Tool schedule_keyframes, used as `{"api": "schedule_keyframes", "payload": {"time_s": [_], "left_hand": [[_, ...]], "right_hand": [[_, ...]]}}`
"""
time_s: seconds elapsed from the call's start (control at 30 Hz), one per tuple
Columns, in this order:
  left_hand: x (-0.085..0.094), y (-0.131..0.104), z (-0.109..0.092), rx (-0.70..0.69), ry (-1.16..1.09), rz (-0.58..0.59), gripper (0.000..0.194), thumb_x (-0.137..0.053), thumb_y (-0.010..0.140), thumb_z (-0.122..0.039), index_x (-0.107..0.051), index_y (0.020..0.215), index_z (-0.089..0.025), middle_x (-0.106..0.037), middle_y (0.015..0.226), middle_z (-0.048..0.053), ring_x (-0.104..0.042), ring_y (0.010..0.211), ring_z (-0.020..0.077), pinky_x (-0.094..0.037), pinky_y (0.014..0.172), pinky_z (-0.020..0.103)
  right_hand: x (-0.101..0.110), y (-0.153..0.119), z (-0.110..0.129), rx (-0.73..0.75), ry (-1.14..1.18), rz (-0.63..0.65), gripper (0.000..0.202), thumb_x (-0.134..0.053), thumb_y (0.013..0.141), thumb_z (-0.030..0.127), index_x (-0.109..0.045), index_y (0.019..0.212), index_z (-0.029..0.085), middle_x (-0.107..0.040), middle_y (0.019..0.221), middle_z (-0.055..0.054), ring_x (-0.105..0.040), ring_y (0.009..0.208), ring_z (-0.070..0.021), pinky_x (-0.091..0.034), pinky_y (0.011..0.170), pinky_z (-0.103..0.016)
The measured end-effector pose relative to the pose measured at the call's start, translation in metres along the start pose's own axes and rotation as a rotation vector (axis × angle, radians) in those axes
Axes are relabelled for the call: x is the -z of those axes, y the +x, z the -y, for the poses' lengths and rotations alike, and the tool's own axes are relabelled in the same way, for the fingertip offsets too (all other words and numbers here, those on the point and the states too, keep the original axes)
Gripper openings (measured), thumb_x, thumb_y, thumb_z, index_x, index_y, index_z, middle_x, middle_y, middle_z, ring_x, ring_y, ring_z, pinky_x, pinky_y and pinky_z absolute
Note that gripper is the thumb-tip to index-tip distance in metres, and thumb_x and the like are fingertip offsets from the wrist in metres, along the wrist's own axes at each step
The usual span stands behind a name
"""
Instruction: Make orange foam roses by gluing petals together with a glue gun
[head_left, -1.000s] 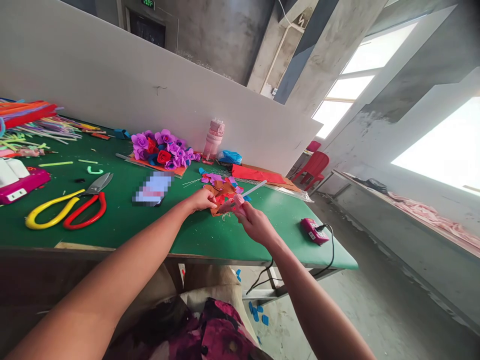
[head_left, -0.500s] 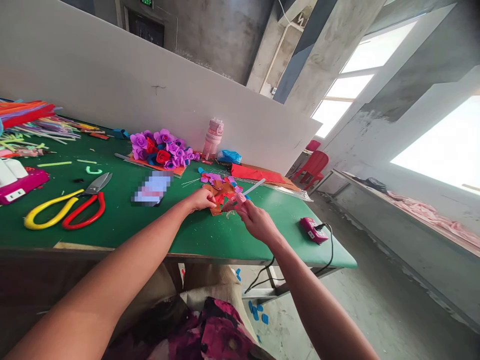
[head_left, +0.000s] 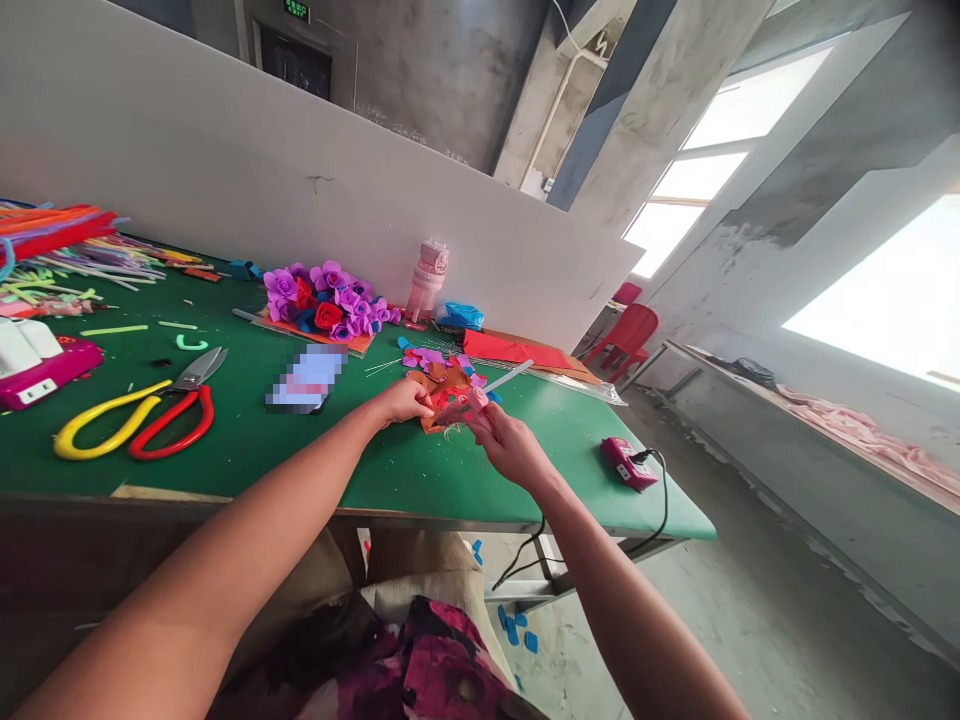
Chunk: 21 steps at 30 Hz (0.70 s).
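Note:
My right hand (head_left: 514,440) is wrapped round a pink glue gun (head_left: 475,402), with a whitish glue stick (head_left: 510,376) poking out of its back. The gun's front end points left, toward my left hand. My left hand (head_left: 409,400) is closed in a pinch near the gun's tip; what its fingers hold is too small to make out. Under and behind both hands lies a heap of brown, red and purple cut pieces (head_left: 448,376). Behind my left hand, purple, red and blue artificial flowers (head_left: 330,298) are bunched on an orange sheet.
On the green table (head_left: 390,480) at left lie scissors (head_left: 142,405), a phone (head_left: 309,378), a power strip (head_left: 52,372) and pipe cleaners (head_left: 67,240). A pink bottle (head_left: 427,280) stands at the back beside red sheets (head_left: 510,346). Near the right edge sits a corded pink socket block (head_left: 628,462).
The glue gun has moved slightly left and down, its tip closer to my left hand, which stays pinched in nearly the same spot. The view has shifted slightly.

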<state>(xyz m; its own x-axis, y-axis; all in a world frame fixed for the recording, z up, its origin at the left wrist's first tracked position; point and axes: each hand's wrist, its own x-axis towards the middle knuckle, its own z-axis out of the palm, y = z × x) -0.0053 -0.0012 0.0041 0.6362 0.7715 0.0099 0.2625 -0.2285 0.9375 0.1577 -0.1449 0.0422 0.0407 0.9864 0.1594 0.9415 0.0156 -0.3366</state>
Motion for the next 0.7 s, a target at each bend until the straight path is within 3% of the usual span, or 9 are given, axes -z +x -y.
{"api": "schedule_keyframes", "payload": {"time_s": [0.47, 0.57, 0.7], "left_hand": [[-0.001, 0.007, 0.008, 0.055, -0.055, -0.019, 0.019, -0.074, 0.045, -0.020, -0.055, 0.046, -0.017, -0.051, 0.047, -0.004, -0.039, 0.050, 0.0093, -0.024, 0.047, 0.023], [-0.001, 0.008, 0.010, 0.085, -0.110, -0.011, 0.021, -0.076, 0.045, -0.019, -0.056, 0.049, -0.016, -0.048, 0.046, -0.006, -0.035, 0.046, 0.0070, -0.021, 0.044, 0.022], [0.003, 0.008, 0.011, 0.145, -0.231, 0.033, 0.025, -0.079, 0.050, -0.021, -0.057, 0.060, -0.016, -0.038, 0.043, -0.009, -0.024, 0.038, 0.0032, -0.012, 0.040, 0.021]], "right_hand": [[0.003, 0.001, -0.006, -0.071, -0.067, -0.007, 0.016, -0.041, 0.091, 0.034, -0.050, 0.090, 0.021, -0.068, 0.081, -0.006, -0.060, 0.068, -0.0189, -0.032, 0.056, -0.024], [0.003, 0.000, -0.015, -0.079, 0.109, -0.060, 0.017, -0.044, 0.089, 0.037, -0.049, 0.084, 0.022, -0.066, 0.076, -0.004, -0.057, 0.063, -0.0163, -0.034, 0.056, -0.024], [0.009, -0.005, -0.033, -0.243, 0.647, -0.007, 0.029, -0.049, 0.085, 0.049, -0.052, 0.084, 0.020, -0.066, 0.079, -0.003, -0.045, 0.046, -0.0091, -0.035, 0.046, -0.023]]}}
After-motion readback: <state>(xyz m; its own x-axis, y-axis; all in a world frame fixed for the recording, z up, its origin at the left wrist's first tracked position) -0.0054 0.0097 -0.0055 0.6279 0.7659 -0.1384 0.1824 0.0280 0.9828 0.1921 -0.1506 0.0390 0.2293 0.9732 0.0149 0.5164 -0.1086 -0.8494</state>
